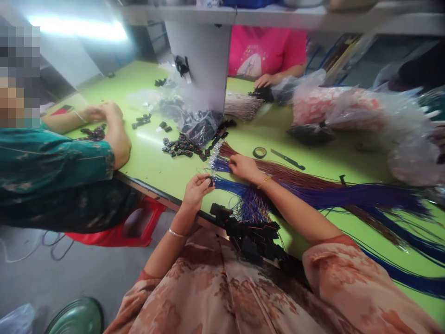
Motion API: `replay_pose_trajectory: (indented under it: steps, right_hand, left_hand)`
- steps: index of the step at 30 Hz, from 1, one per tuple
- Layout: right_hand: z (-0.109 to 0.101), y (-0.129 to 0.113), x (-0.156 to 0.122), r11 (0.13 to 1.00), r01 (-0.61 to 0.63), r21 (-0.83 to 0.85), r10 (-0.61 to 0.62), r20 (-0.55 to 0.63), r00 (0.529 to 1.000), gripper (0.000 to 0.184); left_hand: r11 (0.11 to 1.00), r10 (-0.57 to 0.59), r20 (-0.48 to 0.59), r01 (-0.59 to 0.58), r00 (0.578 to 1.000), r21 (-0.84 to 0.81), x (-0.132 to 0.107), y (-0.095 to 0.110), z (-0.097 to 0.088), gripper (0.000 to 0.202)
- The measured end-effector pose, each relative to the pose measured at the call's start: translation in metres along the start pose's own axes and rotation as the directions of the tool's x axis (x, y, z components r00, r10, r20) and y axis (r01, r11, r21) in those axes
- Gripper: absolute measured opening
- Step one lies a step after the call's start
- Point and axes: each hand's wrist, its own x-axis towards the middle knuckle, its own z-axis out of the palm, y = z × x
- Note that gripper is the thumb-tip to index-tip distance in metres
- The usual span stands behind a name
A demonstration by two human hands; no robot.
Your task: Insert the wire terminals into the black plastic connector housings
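Note:
My left hand (196,189) pinches a small black connector housing (209,180) between thumb and fingertips, just above the table's front edge. My right hand (244,167) lies over a bundle of blue wires (219,165), its fingers closed at the wires near their silvery crimped ends. Beside it runs a bundle of brown wires (281,170), stretching off to the right. Several loose black connector housings (181,145) lie in a heap beyond my left hand. Wires with black connectors (257,236) on them hang in a cluster over the edge in front of my body.
A roll of tape (259,152) and a flat blade-like tool (288,159) lie behind the wires. Plastic bags (340,109) of parts stand at the back right. A grey post (201,65) rises mid-table. Co-workers sit at the left and opposite; a red stool (146,222) is at left.

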Motion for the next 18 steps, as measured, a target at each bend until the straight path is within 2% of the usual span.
replay_pose_trajectory:
  steps: [4,7,10,14,18]
  right_hand:
    - [-0.001,0.004,-0.002,0.997,0.027,-0.073,-0.030,-0.030,0.999,0.025]
    - [-0.005,0.005,-0.001,0.995,0.004,-0.104,-0.005,-0.002,1.000,0.028]
    - [-0.010,0.000,0.003,0.999,0.021,-0.038,-0.020,0.024,1.000,0.027]
    - [-0.014,-0.011,0.010,0.990,0.122,0.072,-0.122,-0.001,0.992,0.023]
    - [-0.020,-0.012,0.019,0.992,0.089,0.090,-0.095,0.070,0.993,0.019]
  left_hand:
    - [1.000,-0.008,0.002,0.008,1.000,-0.002,-0.001,0.001,0.000,0.037]
    - [1.000,-0.006,0.004,0.006,1.000,-0.007,-0.003,0.002,0.001,0.035]
    - [1.000,-0.002,0.016,0.002,1.000,-0.019,-0.003,0.002,0.004,0.033]
    - [1.000,0.001,0.012,-0.001,1.000,-0.026,-0.001,-0.001,0.007,0.032]
    - [1.000,0.000,0.010,0.000,1.000,-0.025,0.000,-0.003,0.007,0.032]
